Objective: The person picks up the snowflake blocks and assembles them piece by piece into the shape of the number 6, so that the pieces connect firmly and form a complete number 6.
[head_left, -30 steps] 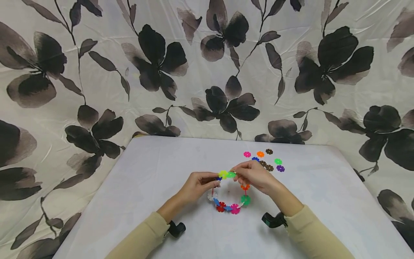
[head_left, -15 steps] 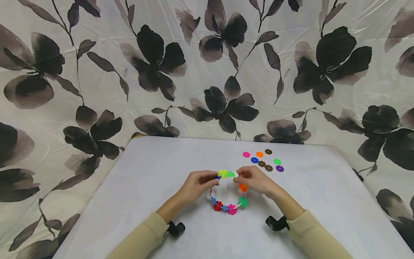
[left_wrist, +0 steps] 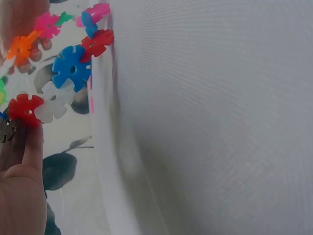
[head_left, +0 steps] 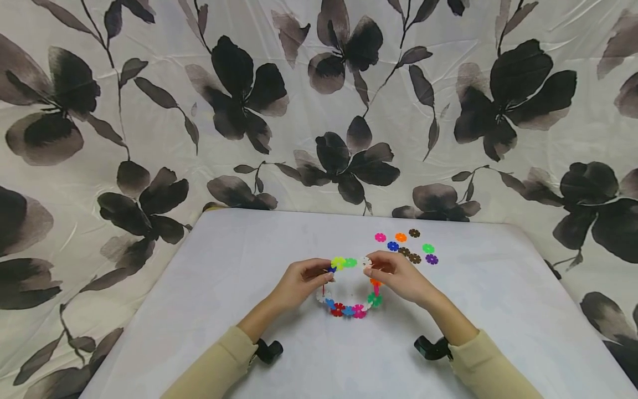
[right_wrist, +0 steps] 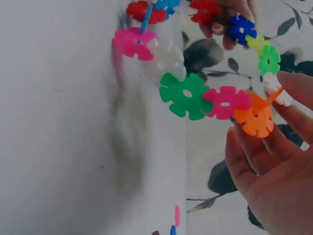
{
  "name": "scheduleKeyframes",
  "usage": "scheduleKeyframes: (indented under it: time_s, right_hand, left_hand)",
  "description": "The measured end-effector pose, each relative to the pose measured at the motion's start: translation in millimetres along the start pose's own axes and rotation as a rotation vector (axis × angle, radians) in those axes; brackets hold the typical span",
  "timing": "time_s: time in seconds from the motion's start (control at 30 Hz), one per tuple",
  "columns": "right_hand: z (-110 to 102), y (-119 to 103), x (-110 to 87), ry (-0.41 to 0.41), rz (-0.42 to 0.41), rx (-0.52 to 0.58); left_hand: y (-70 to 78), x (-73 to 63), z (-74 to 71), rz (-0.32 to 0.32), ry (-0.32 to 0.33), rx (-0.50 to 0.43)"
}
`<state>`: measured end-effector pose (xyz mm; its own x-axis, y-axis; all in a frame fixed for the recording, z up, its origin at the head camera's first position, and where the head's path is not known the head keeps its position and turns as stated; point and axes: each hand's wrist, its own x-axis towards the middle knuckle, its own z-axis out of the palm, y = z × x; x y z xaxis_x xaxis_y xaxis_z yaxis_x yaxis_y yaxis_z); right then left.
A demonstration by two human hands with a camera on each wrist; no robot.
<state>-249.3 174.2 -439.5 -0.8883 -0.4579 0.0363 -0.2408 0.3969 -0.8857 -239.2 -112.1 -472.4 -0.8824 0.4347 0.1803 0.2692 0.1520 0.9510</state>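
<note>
My left hand (head_left: 299,284) pinches the far left part of a chain (head_left: 339,309) of slotted, flower-shaped plastic discs, near a dark blue disc (right_wrist: 242,30). Between thumb and fingers, my right hand (head_left: 402,277) holds a white disc (head_left: 366,262) at the far right. The chain curves in a ring, its near side hanging lower. A yellow disc (head_left: 338,263) and a light green disc (head_left: 351,262) bridge from the left hand; in the head view a small space shows between light green and white. An orange disc (right_wrist: 255,120) lies against the right fingers.
Several loose flower discs lie on the white table beyond the right hand, among them a pink one (head_left: 380,237), a green one (head_left: 428,248) and a purple one (head_left: 431,259). Floral cloth (head_left: 349,111) hangs behind the table (head_left: 239,238).
The right hand has drawn back to the right, showing the white disc and a space beside the light green one. Both hands and the chain have risen slightly in the head view.
</note>
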Motion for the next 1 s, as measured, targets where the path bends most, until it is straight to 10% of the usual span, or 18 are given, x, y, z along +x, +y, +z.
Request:
scheduleKeyframes:
  time_s: [1.0]
  right_hand:
    - [-1.4,-1.6,6.7,-0.021,-0.154,0.010]
  left_hand:
    - [14.7,8.8,-5.6,-0.034,0.000,0.064]
